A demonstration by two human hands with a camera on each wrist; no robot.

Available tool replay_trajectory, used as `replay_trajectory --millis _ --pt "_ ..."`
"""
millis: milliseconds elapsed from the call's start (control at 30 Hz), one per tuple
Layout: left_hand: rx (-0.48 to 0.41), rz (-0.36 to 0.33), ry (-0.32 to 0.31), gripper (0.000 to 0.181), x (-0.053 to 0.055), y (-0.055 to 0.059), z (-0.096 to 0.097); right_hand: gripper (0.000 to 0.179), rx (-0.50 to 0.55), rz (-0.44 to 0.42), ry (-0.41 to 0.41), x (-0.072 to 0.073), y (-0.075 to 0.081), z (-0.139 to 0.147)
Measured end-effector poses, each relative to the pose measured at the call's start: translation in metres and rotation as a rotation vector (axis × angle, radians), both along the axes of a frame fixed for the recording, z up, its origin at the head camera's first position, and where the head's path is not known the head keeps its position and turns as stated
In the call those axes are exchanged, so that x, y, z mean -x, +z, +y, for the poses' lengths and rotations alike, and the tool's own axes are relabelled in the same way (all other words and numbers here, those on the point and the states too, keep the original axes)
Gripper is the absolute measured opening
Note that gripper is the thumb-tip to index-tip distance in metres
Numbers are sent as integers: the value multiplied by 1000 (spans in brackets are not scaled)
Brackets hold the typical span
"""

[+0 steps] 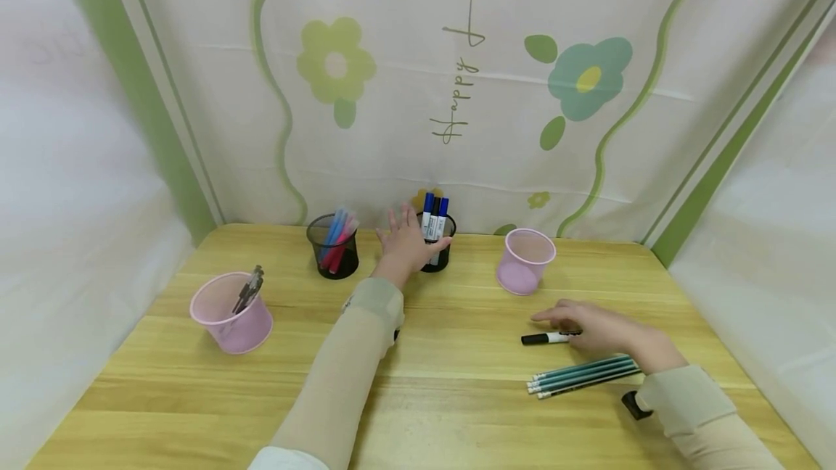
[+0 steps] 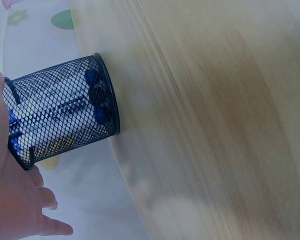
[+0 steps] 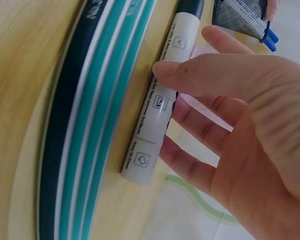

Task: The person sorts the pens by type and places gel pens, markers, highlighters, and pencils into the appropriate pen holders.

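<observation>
My left hand (image 1: 403, 244) is spread at the rim of a black mesh cup (image 1: 441, 261) at the back of the table. Blue- and black-capped markers (image 1: 434, 217) stand in it. The left wrist view has the thumb side close against the cup's rim, with the other fingers (image 2: 49, 197) straight and apart. At the right, my right hand (image 1: 597, 328) pinches a white whiteboard marker (image 3: 160, 100) with a black cap, thumb on one side and fingers on the other. The marker lies level, close over the table. Green pencils (image 1: 581, 376) lie side by side just nearer than it.
A second black mesh cup (image 1: 322, 249) with blue and pink pens is left of my left hand. One pink cup (image 1: 243, 328) at the left holds several dark pens. Another pink cup (image 1: 520, 274) stands at the back right. A flowered curtain (image 1: 392, 143) hangs behind the table.
</observation>
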State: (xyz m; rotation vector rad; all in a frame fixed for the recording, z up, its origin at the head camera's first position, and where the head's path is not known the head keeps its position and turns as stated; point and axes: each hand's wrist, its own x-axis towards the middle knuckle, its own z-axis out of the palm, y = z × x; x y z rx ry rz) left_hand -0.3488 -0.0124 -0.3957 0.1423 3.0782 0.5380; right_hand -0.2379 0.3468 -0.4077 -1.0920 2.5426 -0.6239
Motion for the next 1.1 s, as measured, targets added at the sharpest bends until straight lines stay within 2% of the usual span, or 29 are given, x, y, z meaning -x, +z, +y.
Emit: replay_trajectory --millis 233,500,900,1100 --pt "-18 0 -2 114 1 -2 1 48 21 39 -4 2 -3 2" --pt "-25 -4 -4 116 0 -1 1 37 15 37 -38 5 0 0" --pt "3 -10 -9 116 0 1 0 41 13 47 -39 7 22 -5" --pt "11 -10 -10 115 1 1 0 42 18 99 -6 9 31 -13"
